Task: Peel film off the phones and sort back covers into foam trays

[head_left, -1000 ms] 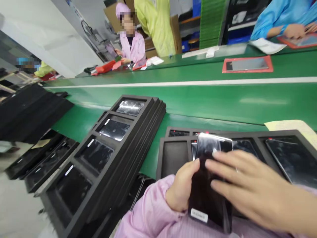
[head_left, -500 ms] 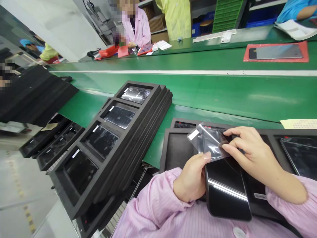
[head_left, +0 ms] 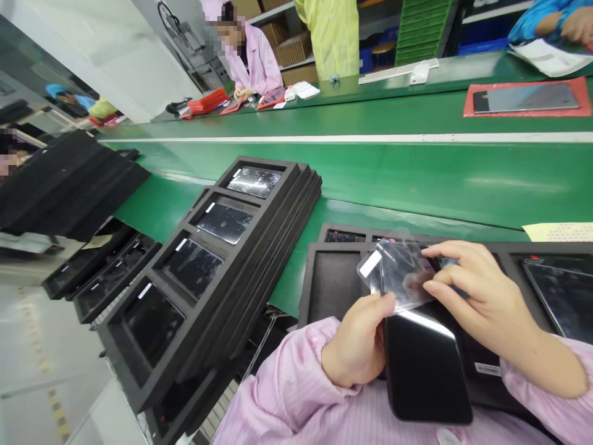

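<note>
My left hand [head_left: 359, 343] grips the left edge of a glossy black panel [head_left: 424, 371] held low over my lap. My right hand [head_left: 482, 296] pinches a clear protective film [head_left: 398, 272] with a white tab, lifted off the panel's upper end. Both wrists are in pink sleeves. Under my hands lies a black foam tray [head_left: 331, 281] with an empty left pocket and dark panels in its other pockets.
A stack of black foam trays [head_left: 222, 247] holding glass panels sits to my left on the green conveyor belt [head_left: 417, 173]. More black trays [head_left: 69, 191] lie further left. A red mat with a panel [head_left: 525, 99] rests across the belt. Workers in pink, yellow and blue coats are beyond.
One second ago my right hand lay flat on the panel; since then it has peeled the clear film up from the panel's top. The panel now sits lower.
</note>
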Action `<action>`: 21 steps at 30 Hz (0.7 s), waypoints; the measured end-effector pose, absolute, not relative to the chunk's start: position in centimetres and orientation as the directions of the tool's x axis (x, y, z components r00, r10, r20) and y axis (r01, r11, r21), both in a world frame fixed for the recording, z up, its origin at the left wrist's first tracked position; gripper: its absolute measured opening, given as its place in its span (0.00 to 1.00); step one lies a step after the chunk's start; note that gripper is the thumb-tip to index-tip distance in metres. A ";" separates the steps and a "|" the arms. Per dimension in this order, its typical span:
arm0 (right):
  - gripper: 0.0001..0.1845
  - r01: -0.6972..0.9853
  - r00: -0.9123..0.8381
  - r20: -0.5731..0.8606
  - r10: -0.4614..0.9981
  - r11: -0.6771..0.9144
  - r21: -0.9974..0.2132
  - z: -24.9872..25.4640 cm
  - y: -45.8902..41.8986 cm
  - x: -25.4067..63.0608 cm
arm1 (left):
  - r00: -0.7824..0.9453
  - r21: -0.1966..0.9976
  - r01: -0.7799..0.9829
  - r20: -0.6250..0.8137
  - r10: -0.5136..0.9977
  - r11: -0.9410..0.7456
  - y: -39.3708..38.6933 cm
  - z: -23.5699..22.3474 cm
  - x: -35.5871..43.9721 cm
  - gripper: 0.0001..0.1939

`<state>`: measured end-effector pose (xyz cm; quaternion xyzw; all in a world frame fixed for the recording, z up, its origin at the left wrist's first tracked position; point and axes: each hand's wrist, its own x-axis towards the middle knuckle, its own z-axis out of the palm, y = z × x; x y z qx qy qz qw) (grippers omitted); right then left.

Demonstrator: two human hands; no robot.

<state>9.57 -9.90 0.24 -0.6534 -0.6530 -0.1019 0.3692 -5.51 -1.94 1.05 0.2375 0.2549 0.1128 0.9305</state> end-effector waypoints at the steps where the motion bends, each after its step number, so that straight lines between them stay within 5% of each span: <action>1: 0.12 0.929 0.124 0.618 0.777 0.128 -0.348 0.4 -10.0 9.6 | 0.845 0.498 -0.082 -0.425 0.325 0.863 -2.0 1.1 -5.6 0.14; 21: 0.10 0.903 0.226 0.605 0.763 0.069 -0.424 2.3 -10.9 8.3 | 0.894 0.397 -0.063 -0.386 0.229 0.916 -1.9 1.1 -5.8 0.13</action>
